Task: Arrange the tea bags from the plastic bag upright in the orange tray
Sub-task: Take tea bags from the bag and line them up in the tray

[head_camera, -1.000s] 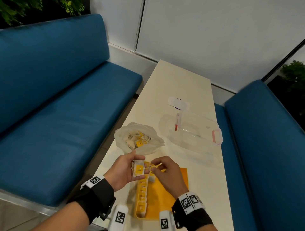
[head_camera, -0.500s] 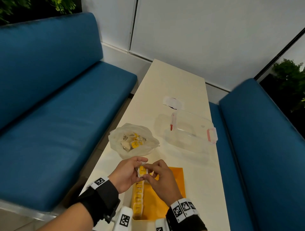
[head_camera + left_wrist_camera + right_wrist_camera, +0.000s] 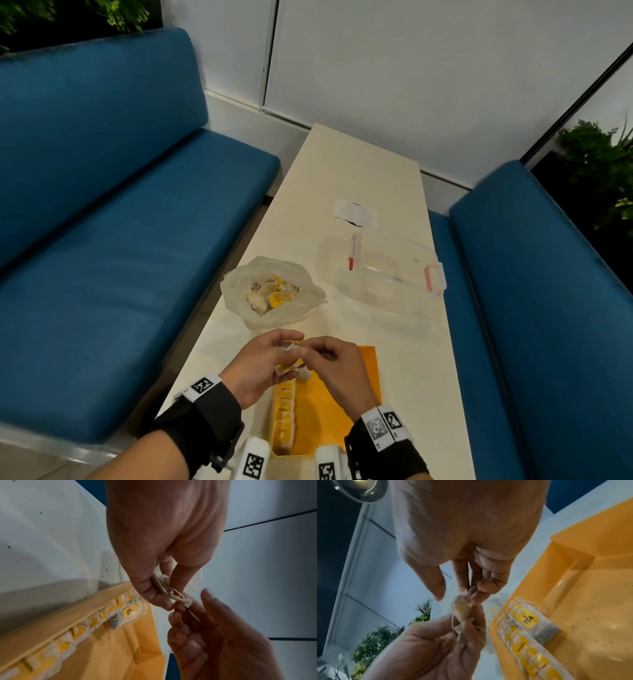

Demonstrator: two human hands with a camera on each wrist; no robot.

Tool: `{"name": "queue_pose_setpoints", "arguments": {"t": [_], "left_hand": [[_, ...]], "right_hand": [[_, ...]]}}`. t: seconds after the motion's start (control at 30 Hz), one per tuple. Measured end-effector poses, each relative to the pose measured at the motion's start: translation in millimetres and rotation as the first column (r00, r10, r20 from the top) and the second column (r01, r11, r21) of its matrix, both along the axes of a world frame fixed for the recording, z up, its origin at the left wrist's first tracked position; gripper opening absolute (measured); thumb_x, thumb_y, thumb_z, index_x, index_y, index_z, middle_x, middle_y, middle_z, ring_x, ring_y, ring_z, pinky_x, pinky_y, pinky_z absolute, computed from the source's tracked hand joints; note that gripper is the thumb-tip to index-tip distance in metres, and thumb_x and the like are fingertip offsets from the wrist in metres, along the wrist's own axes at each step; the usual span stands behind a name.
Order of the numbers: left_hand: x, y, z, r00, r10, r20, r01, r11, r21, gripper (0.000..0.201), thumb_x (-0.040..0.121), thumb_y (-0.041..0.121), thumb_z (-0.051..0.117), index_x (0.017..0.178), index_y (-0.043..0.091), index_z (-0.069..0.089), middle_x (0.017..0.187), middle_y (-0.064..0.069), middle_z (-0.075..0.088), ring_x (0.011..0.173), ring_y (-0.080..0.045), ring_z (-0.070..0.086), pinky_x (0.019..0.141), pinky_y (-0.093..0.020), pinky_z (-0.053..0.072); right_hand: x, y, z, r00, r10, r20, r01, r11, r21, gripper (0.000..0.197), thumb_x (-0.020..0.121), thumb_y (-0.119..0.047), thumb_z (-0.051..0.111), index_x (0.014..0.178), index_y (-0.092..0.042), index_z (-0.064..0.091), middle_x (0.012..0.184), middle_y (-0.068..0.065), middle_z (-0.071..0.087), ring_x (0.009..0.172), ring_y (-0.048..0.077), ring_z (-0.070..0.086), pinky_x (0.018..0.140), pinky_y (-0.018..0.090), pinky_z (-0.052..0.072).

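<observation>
At nine o'clock from my hands runs the long blue upholstered bench. My left hand pinches a pale paper tea bag with its string, held above the far end of the shallow orange plastic tray. A row of yellow-tagged tea bags stands along the tray's left wall. At twelve o'clock lies the crumpled translucent plastic bag, more tea bags inside. My right hand pinches the same tea bag's top. At two o'clock sits a clear plastic lidded box.
</observation>
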State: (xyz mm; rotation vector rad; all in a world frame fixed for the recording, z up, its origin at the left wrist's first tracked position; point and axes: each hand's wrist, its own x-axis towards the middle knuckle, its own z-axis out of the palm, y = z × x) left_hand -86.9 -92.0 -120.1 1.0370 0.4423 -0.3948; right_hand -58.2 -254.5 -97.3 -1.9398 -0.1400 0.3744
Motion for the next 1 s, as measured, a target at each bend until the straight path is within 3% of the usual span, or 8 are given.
{"name": "queue_pose_setpoints", "arguments": {"t": [0.1, 0.3, 0.47, 0.57, 0.67, 0.77, 0.87, 1.0], "left_hand": [[-1, 0, -2, 0.999, -0.034, 0.036, 0.031, 0.997, 0.073, 0.031, 0.091, -0.002, 0.068, 0.117, 0.016, 0.071, 0.121, -0.012, 0.067, 0.097, -0.027, 0.069, 0.075, -0.033, 0.056], [-3, 8, 1, 0.988, -0.117, 0.099, 0.087, 0.960, 0.268, 0.042, 0.072, 0.014, 0.080, 0.111, 0.028, 0.074, 0.112, -0.010, 0.065, 0.103, -0.032, 0.068, 0.085, -0.044, 0.058], [0, 8, 3, 0.952, -0.236, 0.195, 0.123, 0.878, 0.463, 0.027, 0.078, 0.017, 0.086, 0.101, 0.028, 0.078, 0.110, -0.006, 0.067, 0.093, -0.016, 0.066, 0.068, -0.025, 0.052], [1, 7, -2, 0.950, -0.199, 0.240, 0.049, 0.856, 0.514, 0.010, 0.075, 0.027, 0.088, 0.080, 0.027, 0.079, 0.099, 0.002, 0.071, 0.089, -0.014, 0.064, 0.074, -0.029, 0.047], [1, 8, -5, 0.954, -0.161, 0.254, 0.009, 0.860, 0.510, 0.010, 0.077, 0.025, 0.087, 0.074, 0.030, 0.078, 0.093, -0.001, 0.072, 0.085, -0.012, 0.063, 0.073, -0.030, 0.046], [1, 9, -6, 0.953, -0.145, 0.267, -0.012, 0.860, 0.511, 0.010, 0.076, 0.027, 0.087, 0.077, 0.031, 0.079, 0.093, 0.000, 0.074, 0.086, -0.012, 0.064, 0.073, -0.029, 0.046], [1, 11, -7, 0.952, -0.148, 0.269, -0.007, 0.865, 0.502, 0.013, 0.077, 0.033, 0.087, 0.087, 0.030, 0.080, 0.096, 0.000, 0.075, 0.091, -0.010, 0.066, 0.073, -0.025, 0.046], [1, 16, -15, 0.966, -0.145, 0.215, -0.001, 0.826, 0.563, 0.011, 0.086, 0.032, 0.079, 0.096, 0.029, 0.078, 0.101, 0.001, 0.073, 0.092, -0.013, 0.067, 0.070, -0.020, 0.048]], "right_hand": [[4, 1, 2, 1.000, 0.000, -0.010, -0.001, 0.997, -0.082, 0.022, 0.080, -0.009, 0.075, 0.093, -0.026, 0.071, 0.083, 0.002, 0.068, 0.068, 0.012, 0.062, 0.070, 0.036, 0.057], [17, -5, 28, 0.972, 0.196, 0.129, -0.145, 0.933, -0.329, 0.036, 0.086, -0.006, 0.064, 0.108, -0.033, 0.060, 0.086, -0.007, 0.066, 0.073, 0.008, 0.060, 0.072, 0.023, 0.052], [23, -1, 45, 0.911, 0.386, 0.148, -0.288, 0.849, -0.443, 0.031, 0.089, -0.007, 0.065, 0.113, -0.027, 0.066, 0.090, -0.008, 0.071, 0.083, 0.007, 0.062, 0.076, 0.017, 0.049], [22, 0, 42, 0.939, 0.285, 0.193, -0.210, 0.919, -0.334, 0.027, 0.085, -0.010, 0.072, 0.106, -0.028, 0.068, 0.089, -0.008, 0.072, 0.081, 0.006, 0.062, 0.072, 0.012, 0.047], [25, -3, 34, 0.983, 0.124, 0.136, -0.083, 0.958, -0.273, 0.022, 0.078, -0.016, 0.079, 0.096, -0.025, 0.071, 0.088, -0.007, 0.071, 0.076, 0.009, 0.062, 0.068, 0.013, 0.048], [24, -6, 26, 0.988, 0.128, 0.083, -0.099, 0.953, -0.288, 0.008, 0.079, -0.014, 0.078, 0.081, -0.020, 0.073, 0.078, -0.003, 0.071, 0.065, 0.003, 0.059, 0.062, 0.016, 0.046], [25, -12, 23, 0.998, 0.063, 0.002, -0.062, 0.991, -0.117, 0.006, 0.079, -0.006, 0.078, 0.077, -0.009, 0.074, 0.071, 0.004, 0.069, 0.064, 0.007, 0.060, 0.063, 0.021, 0.049], [32, -29, 8, 0.997, -0.059, -0.058, 0.050, 0.987, -0.156, 0.013, 0.073, -0.004, 0.081, 0.067, -0.013, 0.074, 0.068, 0.000, 0.071, 0.068, 0.012, 0.065, 0.068, 0.027, 0.051]]}}
